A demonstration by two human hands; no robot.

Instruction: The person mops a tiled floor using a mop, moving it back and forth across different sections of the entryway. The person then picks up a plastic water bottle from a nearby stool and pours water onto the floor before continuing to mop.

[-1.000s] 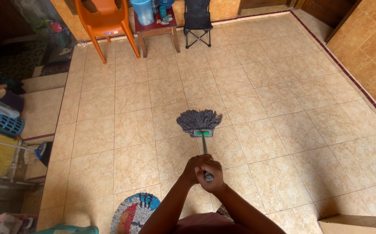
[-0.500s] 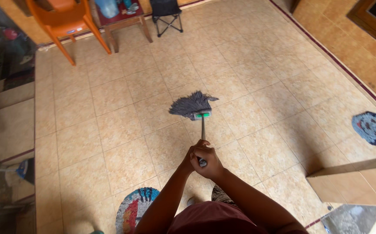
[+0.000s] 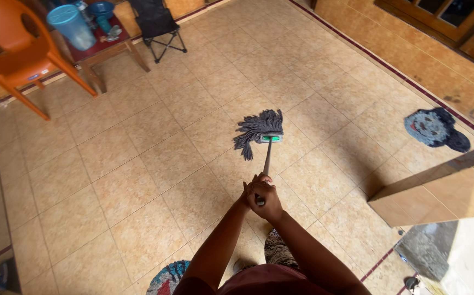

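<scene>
Both hands stay clasped tight round the top of the thin grey metal mop handle (image 3: 267, 159), left hand (image 3: 249, 189) and right hand (image 3: 265, 198) wrapped one over the other. The grey string mop head with a green clamp (image 3: 259, 131) has swung from 11 toward 12 o'clock of the hands, strands now trailing left across the beige tiled floor (image 3: 138, 164); the stroke looks to be sweeping rightward, toward the blue face-shaped rug (image 3: 434, 128) at 2 o'clock
</scene>
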